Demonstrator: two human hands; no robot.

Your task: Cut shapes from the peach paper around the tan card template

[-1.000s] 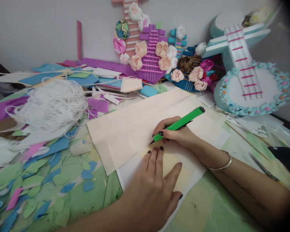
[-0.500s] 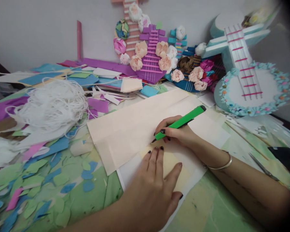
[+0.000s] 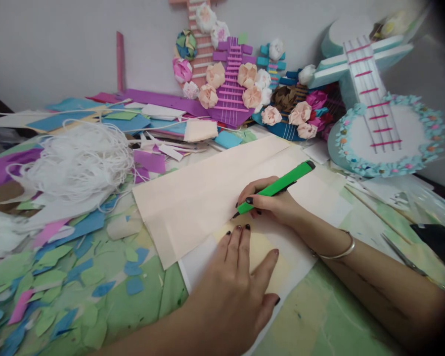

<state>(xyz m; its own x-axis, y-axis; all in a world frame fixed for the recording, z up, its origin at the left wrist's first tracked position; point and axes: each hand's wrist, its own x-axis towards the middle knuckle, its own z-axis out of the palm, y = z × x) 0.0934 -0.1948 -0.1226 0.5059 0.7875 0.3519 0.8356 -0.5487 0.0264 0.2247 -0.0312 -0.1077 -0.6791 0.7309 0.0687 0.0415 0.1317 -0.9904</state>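
A green marker [image 3: 282, 185] slants up to the right in my right hand [image 3: 269, 200], whose fingers pinch it near its dark tip. That tip is at the lower edge of a large cream sheet [image 3: 193, 198]. My left hand [image 3: 233, 287] lies spread and flat on a pale yellow piece [image 3: 261, 247], fingertips just below the marker tip. Beneath the yellow piece is a white sheet [image 3: 200, 262], partly hidden by my left hand.
White string [image 3: 77, 160] is heaped at the left, above green and blue paper scraps [image 3: 92, 277]. Paper-flowered guitar shapes [image 3: 233, 84] stand along the back, with a larger light-blue one [image 3: 389, 128] at the right. Scissors [image 3: 404, 254] lie near my right forearm.
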